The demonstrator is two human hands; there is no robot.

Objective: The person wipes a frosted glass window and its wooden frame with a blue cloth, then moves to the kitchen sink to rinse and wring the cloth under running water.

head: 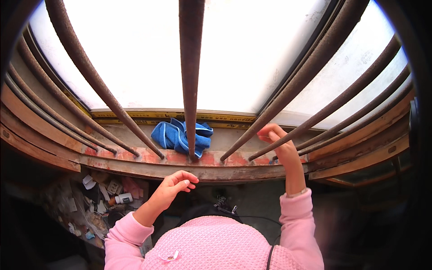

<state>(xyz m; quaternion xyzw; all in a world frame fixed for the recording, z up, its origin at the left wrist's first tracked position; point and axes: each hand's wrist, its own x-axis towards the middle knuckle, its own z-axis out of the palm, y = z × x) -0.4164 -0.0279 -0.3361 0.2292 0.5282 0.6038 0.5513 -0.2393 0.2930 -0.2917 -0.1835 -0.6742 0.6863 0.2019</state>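
Observation:
A crumpled blue cloth (pixel 168 136) with light-blue edging lies on the window sill (pixel 233 136), partly hidden by the middle metal bar (pixel 191 84). My left hand (pixel 172 187) hovers in front of the sill's wooden front edge (pixel 233 172), below the cloth and apart from it. Its fingers curl loosely around nothing. Past the line of bars on the right reaches my right hand (pixel 281 143), above the sill, with its fingers bent near the window's bottom frame. I see nothing in it; a slanting bar (pixel 287 138) passes by its thumb.
Rusty upright bars (pixel 101 91) stand in a row before the bright window pane (pixel 135 60). Yellow tape with writing runs along the window track (pixel 162 118). At lower left, a cluttered surface holds papers, a white bottle (pixel 124 198) and plastic bags (pixel 96 222). Wooden frames (pixel 364 162) flank the sill.

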